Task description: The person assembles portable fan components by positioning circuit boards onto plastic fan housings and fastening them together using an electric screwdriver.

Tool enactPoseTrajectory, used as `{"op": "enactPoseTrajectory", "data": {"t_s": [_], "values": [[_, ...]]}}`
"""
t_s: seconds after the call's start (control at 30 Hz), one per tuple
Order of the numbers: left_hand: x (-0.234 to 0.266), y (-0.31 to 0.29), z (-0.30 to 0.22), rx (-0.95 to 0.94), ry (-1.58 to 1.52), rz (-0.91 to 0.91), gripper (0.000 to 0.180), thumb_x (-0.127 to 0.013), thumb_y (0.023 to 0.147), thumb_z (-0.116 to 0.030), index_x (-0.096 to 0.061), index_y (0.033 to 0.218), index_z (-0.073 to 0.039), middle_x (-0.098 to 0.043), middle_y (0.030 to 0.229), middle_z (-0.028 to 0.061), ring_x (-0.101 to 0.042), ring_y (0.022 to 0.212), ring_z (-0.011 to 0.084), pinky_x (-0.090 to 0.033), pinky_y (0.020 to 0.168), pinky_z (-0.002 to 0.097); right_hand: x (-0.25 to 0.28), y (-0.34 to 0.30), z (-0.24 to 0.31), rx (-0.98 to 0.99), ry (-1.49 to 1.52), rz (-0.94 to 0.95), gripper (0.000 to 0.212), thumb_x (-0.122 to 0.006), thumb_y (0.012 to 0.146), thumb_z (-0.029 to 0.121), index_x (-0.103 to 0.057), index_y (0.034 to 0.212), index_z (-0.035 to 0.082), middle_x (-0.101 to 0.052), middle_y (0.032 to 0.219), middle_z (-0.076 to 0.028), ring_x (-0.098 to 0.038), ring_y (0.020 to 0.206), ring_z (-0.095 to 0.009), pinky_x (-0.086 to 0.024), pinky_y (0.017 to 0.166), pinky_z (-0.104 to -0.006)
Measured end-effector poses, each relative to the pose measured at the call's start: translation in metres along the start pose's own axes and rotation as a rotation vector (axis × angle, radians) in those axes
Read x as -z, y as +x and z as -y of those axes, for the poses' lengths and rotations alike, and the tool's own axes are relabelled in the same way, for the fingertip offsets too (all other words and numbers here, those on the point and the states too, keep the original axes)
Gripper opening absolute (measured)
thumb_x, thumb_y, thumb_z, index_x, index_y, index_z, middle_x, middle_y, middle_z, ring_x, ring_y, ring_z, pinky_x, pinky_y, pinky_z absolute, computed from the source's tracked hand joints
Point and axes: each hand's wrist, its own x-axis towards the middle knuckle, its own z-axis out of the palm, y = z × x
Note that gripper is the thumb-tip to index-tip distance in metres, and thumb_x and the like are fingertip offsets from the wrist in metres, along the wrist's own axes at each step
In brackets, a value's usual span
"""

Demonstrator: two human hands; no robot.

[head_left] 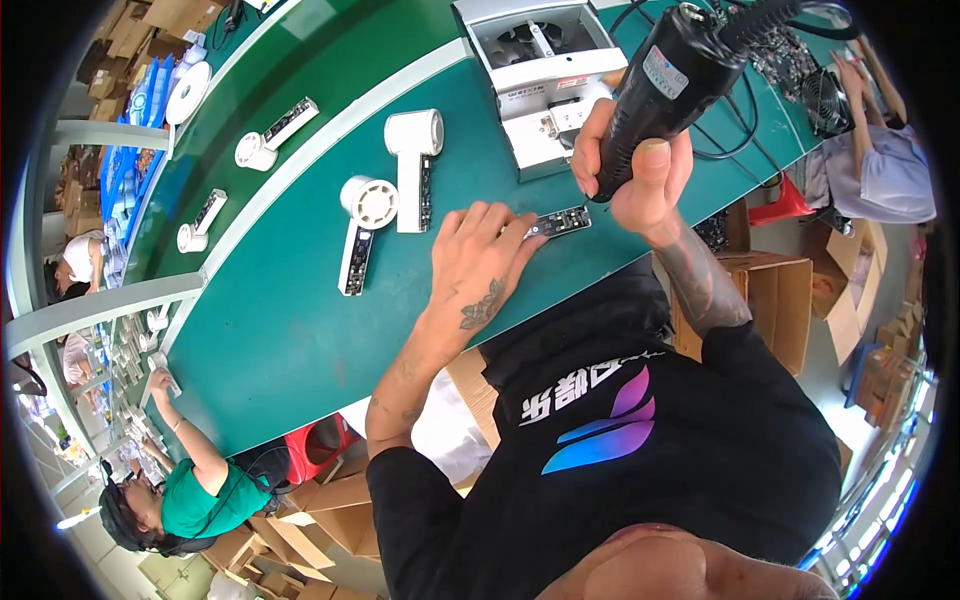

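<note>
My right hand [648, 170] is wrapped round a black corded electric screwdriver [668, 85], held tilted with its lower end pointing at the bench. Just under that end lies a white handle with a circuit board [566, 221]. My left hand [480, 250] grips this handle and presses it against the green bench; the palm and fingers hide its other end. Left of my left hand are two small white handheld fans, one with a round head and bare board [413, 175], the other with a spoked face [372, 204].
A white screw feeder box [540, 75] stands at the bench's far side, with black cables beside it. Beyond a pale rail, a green conveyor [330, 60] carries more fans [275, 133]. A co-worker in green [200, 495] sits at lower left; another person's arms [860, 80] show at upper right.
</note>
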Motion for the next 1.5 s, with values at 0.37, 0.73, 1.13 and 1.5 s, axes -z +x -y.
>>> {"op": "enactPoseTrajectory", "data": {"t_s": [0.37,0.73,1.13,1.5], "values": [[-0.003,-0.001,0.002,-0.001,0.006,0.001,0.021,-0.079,0.084,-0.020,-0.073,0.101,-0.008,-0.058,0.085,0.0033,-0.058,0.083,0.0215,-0.043,0.076,0.0356,-0.001,-0.005,-0.005,0.020,0.022,-0.019,0.059,-0.055,0.104,0.043,-0.039,0.137,-0.004,-0.059,0.076,-0.013,-0.053,0.053,-0.011,-0.042,0.047,-0.0242],[-0.001,-0.002,0.001,0.011,0.026,0.012,0.023,-0.079,0.085,-0.021,-0.073,0.102,-0.008,-0.059,0.087,0.0028,-0.059,0.085,0.0210,-0.044,0.078,0.0357,0.019,0.025,0.035,0.083,0.278,-0.051,0.095,-0.030,0.089,0.089,-0.046,0.133,0.006,-0.046,0.073,-0.004,-0.048,0.052,-0.015,-0.044,0.049,-0.0317],[-0.007,-0.002,0.000,-0.017,0.007,-0.103,0.022,-0.080,0.082,-0.017,-0.075,0.100,-0.006,-0.066,0.088,0.0034,-0.062,0.085,0.0220,-0.044,0.074,0.0346,-0.021,0.058,0.009,0.052,-0.269,-0.060,0.069,-0.051,0.100,0.060,-0.043,0.127,-0.003,-0.057,0.069,-0.009,-0.052,0.048,-0.013,-0.042,0.046,-0.0251],[-0.009,-0.001,0.002,-0.010,0.017,-0.115,0.023,-0.082,0.080,-0.017,-0.076,0.100,-0.007,-0.065,0.087,0.0017,-0.060,0.083,0.0208,-0.043,0.073,0.0341,-0.017,0.011,0.030,-0.109,-0.228,-0.087,0.092,-0.046,0.099,0.068,-0.030,0.144,-0.011,-0.051,0.063,-0.009,-0.049,0.046,-0.014,-0.041,0.043,-0.0281]]}}
